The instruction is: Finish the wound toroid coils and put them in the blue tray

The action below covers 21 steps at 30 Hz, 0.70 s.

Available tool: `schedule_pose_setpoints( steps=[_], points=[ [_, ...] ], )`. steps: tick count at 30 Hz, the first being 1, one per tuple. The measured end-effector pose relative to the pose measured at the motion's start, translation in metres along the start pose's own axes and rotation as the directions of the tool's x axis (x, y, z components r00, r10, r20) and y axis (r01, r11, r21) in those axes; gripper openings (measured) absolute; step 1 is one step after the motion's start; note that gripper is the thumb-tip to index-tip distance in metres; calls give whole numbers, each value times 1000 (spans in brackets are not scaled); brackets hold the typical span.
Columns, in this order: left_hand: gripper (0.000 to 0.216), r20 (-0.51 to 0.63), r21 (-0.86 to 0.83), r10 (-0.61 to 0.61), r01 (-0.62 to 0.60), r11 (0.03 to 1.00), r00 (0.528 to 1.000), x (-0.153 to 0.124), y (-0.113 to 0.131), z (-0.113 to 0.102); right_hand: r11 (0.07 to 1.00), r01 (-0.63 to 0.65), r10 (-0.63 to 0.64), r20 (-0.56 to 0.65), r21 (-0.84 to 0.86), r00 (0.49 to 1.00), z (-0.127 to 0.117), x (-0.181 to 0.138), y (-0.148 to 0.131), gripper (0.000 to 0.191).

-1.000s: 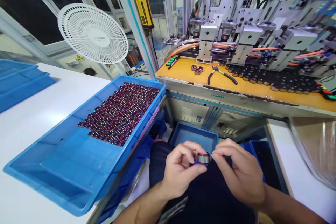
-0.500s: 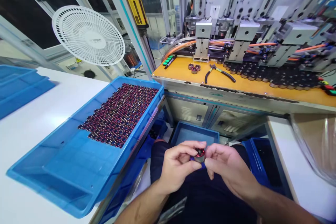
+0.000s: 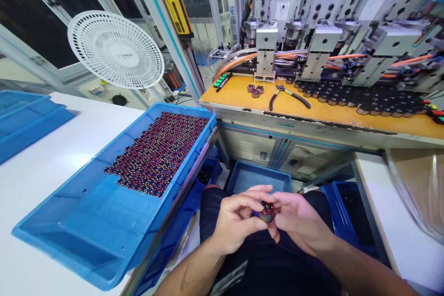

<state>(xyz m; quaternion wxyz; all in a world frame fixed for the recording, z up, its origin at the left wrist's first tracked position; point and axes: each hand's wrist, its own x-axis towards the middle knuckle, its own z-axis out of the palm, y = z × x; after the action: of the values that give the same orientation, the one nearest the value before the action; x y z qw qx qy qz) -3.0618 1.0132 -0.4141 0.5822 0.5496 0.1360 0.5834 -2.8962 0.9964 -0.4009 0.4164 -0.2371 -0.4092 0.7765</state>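
Above my lap, both hands meet around one small motor stator (image 3: pixel 267 212), a short round part with a grey side and a red-and-black wound top. My left hand (image 3: pixel 239 215) pinches it from the left between thumb and fingers. From the right, my right hand (image 3: pixel 300 222) closes its thumb and fingertips on the same part. The fingers cover some of its sides. Many similar red-and-black parts (image 3: pixel 159 152) lie packed in the large blue tray (image 3: pixel 83 208) to my left.
On the orange bench (image 3: pixel 239 97) are three loose stators (image 3: pixel 255 90), pliers (image 3: pixel 289 96), green-marked pens (image 3: pixel 223 82) and rows of dark round parts (image 3: pixel 360 98) below the machine (image 3: pixel 322 37). A white fan (image 3: pixel 118 51) stands at left. An blue bin (image 3: pixel 260 176) sits beyond my knees.
The stator has shifted slightly right and down and tilted in my fingers. My right fingers have moved over its upper edge. The camera view has moved a little.
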Motion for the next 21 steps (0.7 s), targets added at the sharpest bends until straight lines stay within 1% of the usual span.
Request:
schedule_pose_setpoints(
  steps=[2, 3, 4, 5, 6, 7, 8, 9, 10, 11, 12, 13, 14, 15, 16, 17, 18, 20, 21],
  points=[
    [30, 25, -8, -18, 18, 1000, 1000, 0, -1, 1, 998, 16, -19, -51, -65, 999, 0, -1, 3, 27],
    [27, 26, -38, -33, 34, 999, 999, 0, -3, 1, 992, 40, -50, -84, -119, 995, 1, -1, 4, 24],
    [23, 11, -83, -58, 58, 995, 998, 0, -6, 0, 976, 82, -107, -117, -200, 987, 2, -2, 4, 20],
    [17, -32, -137, -101, 96, 986, 994, 0, -10, 0, 940, 144, -195, -139, -310, 971, 4, -3, 3, 17],
    [13, -104, -184, -161, 140, 973, 981, 0, -14, -1, 865, 224, -314, -137, -449, 939, 5, -3, 2, 16],
    [12, -206, -200, -227, 186, 962, 952, 1, -17, -2, 733, 305, -454, -104, -608, 885, 6, -3, 0, 18],
    [12, -328, -155, -262, 221, 963, 908, 0, -20, -3, 539, 363, -592, -34, -760, 806, 6, -3, -1, 22],
    [12, -445, -38, -234, 243, 969, 865, -1, -20, -3, 300, 379, -701, 67, -875, 710, 5, -3, -3, 24],
    [10, -514, 144, -132, 237, 961, 848, -3, -19, -3, 61, 350, -764, 182, -935, 619, 3, -2, -4, 25],
    [10, -503, 358, 20, 187, 915, 864, -6, -16, -1, -138, 295, -786, 286, -945, 548, 0, -2, -5, 25],
    [14, -404, 551, 167, 94, 829, 899, -9, -11, 2, -280, 240, -783, 366, -929, 503, -3, -1, -5, 23],
    [20, -256, 681, 267, -23, 731, 929, -12, -5, 5, -367, 206, -768, 420, -907, 483, -7, -1, -4, 21],
    [28, -125, 744, 313, -119, 657, 942, -14, 1, 9, -413, 198, -748, 455, -889, 483, -11, 0, -3, 20],
    [38, -40, 773, 317, -171, 611, 948, -15, 7, 12, -439, 201, -730, 478, -876, 488, -15, 0, -2, 20],
    [46, 0, 786, 301, -186, 590, 954, -15, 12, 16, -461, 211, -712, 502, -862, 492, -17, 0, -1, 21],
    [52, 3, 793, 272, -168, 586, 962, -14, 16, 19, -484, 223, -694, 526, -846, 492, -19, 0, 0, 21],
    [52, -8, 793, 240, -140, 593, 971, -12, 18, 21, -506, 240, -673, 554, -828, 490, -20, -1, 0, 21],
    [46, -34, 773, 184, -91, 628, 982, -7, 20, 21, -525, 270, -649, 585, -807, 488, -19, -2, 0, 19],
    [41, -46, 754, 158, -69, 653, 986, -5, 19, 21, -508, 280, -655, 576, -815, 489, -17, -3, 0, 18]
  ],
)
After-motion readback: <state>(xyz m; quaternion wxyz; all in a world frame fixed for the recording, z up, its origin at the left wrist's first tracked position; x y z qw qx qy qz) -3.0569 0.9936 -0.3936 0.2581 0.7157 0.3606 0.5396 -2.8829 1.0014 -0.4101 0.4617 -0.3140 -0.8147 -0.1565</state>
